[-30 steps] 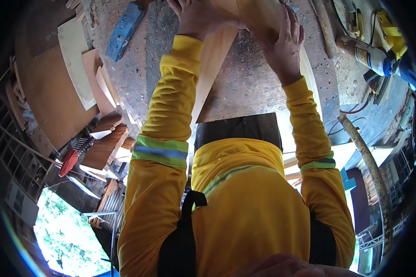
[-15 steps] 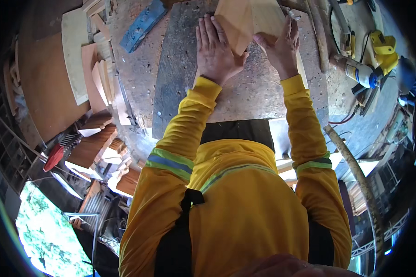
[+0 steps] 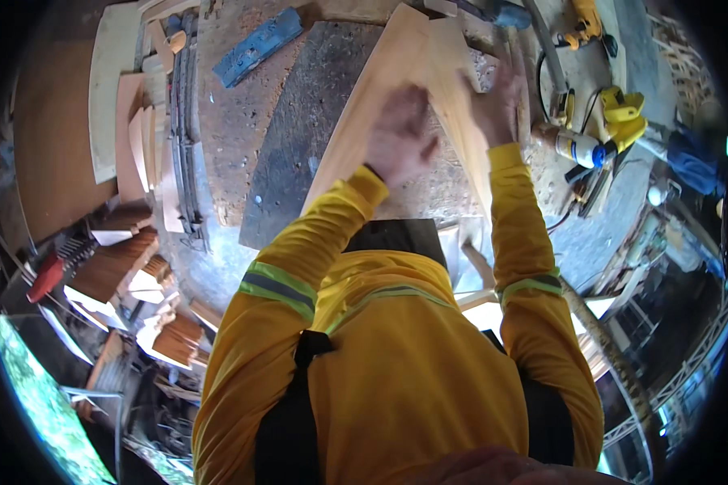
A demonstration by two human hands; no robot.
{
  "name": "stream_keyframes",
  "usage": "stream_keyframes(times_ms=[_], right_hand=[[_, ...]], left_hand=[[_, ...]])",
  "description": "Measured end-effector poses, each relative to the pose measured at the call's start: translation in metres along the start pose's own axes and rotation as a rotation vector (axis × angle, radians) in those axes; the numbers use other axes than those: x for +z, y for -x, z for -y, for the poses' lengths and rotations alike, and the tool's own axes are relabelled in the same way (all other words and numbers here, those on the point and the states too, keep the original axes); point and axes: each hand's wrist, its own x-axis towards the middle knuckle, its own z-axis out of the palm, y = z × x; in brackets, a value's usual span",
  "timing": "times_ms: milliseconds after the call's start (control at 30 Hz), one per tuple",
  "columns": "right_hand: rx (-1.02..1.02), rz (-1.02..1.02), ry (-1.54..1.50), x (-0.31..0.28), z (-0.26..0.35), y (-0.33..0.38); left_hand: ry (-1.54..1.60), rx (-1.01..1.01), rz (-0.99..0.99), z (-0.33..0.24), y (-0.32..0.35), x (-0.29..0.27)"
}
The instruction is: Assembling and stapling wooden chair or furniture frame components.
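Note:
Two long, pale wooden boards meet at their far ends in a narrow upside-down V on the bench. The left board [image 3: 354, 129] slants down toward my left forearm; the right board [image 3: 455, 93] runs down beside my right sleeve. My left hand [image 3: 398, 137], smeared by motion, is over the left board's inner edge, its thumb apart and nothing seen in it. At the right board's outer edge is my right hand [image 3: 495, 105], also blurred, open with the thumb away from the fingers. Whether either hand touches wood cannot be told. A dark, worn panel [image 3: 299, 137] lies beneath the boards.
A blue block-like piece [image 3: 259, 48] lies at the bench's far left. On the right are a white bottle with a blue cap [image 3: 578, 148], a yellow power tool [image 3: 623, 113] and cables. Cut wood pieces [image 3: 113, 263] are stacked at the lower left.
Both hands were flat on the boards; now they have shifted and blur with motion, the left one turned inward. More of the boards shows. The whole view has shifted slightly.

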Motion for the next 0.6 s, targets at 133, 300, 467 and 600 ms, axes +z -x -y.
stream_keyframes(times_ms=[133, 300, 467, 600], right_hand=[[0.252, -0.074, 0.153, -0.022, -0.061, -0.041], [0.125, 0.038, 0.184, -0.002, -0.106, -0.078], [0.135, 0.096, 0.179, -0.045, -0.085, -0.073], [0.274, 0.400, -0.750, -0.097, -0.040, 0.004]], left_hand=[[0.228, 0.068, 0.075, -0.050, 0.020, 0.026], [-0.124, -0.369, -0.300, -0.036, 0.032, 0.015], [-0.306, -0.366, -0.137, 0.005, 0.030, -0.020], [-0.276, -0.285, -0.071, 0.026, 0.022, -0.034]])
